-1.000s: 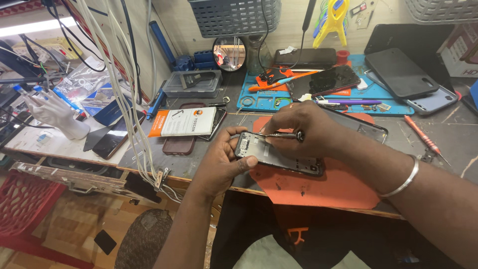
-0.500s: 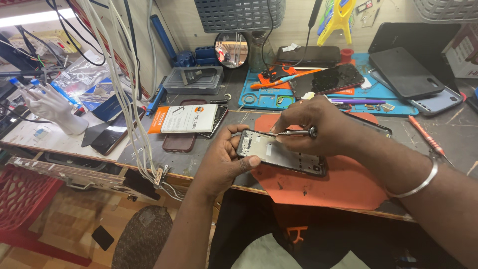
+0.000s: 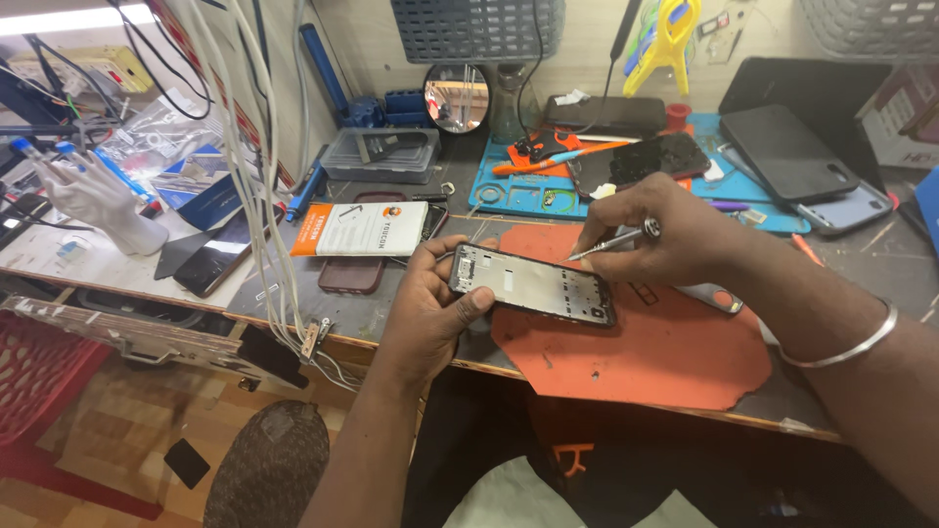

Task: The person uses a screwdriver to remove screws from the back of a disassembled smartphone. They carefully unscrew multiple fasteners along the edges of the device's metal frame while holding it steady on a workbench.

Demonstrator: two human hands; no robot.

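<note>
My left hand (image 3: 430, 308) grips the left end of an opened phone frame (image 3: 533, 285), holding it tilted just above an orange work mat (image 3: 646, 347). The frame shows a pale inner plate with a dark rim. My right hand (image 3: 665, 235) pinches a slim metal tool (image 3: 611, 242), like a small screwdriver or tweezers, whose tip points down-left toward the frame's upper right edge. A metal bangle (image 3: 851, 344) sits on my right wrist.
A blue mat (image 3: 509, 194) behind holds a dark phone (image 3: 636, 161) and small tools. A white and orange booklet (image 3: 360, 230) lies on a brown phone. Also here: a round mirror (image 3: 457, 98), a clear box (image 3: 381, 156), white cables (image 3: 256, 186), a white hand model (image 3: 98, 200), tablets (image 3: 787, 152) at right.
My right hand has lifted off the middle of the frame and moved right, the tool tip now at its right end. The left hand keeps its grip.
</note>
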